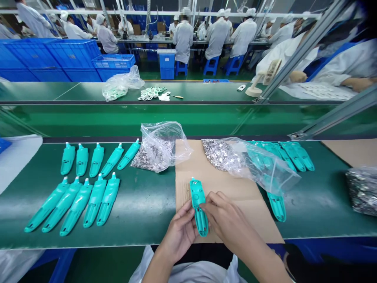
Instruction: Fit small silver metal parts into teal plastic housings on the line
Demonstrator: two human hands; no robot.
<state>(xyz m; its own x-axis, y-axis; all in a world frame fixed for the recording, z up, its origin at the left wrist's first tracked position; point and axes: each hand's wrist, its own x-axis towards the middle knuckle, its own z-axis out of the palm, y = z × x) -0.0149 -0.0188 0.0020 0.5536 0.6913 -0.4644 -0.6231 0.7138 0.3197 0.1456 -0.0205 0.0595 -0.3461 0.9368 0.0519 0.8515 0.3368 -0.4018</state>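
A teal plastic housing (198, 196), long and narrow with an open cavity on its upper face, lies in my left hand (184, 230) above the sheet of cardboard. The fingers of that hand wrap its left side and underside. My right hand (222, 212) is closed in a pinch at the housing's right edge, near its middle; whatever the fingertips hold is too small or hidden to name. Beyond the hands sit a plastic bag of small shiny metal parts (222, 155) and, left of it, a second bag of metal parts (154, 153).
Two rows of teal housings (97, 200) lie to the left. More teal housings (296, 155) are at the right, partly under clear plastic. At the far right edge is another bag of metal parts (362, 190). A green conveyor (132, 118) runs behind; co-workers sit beyond.
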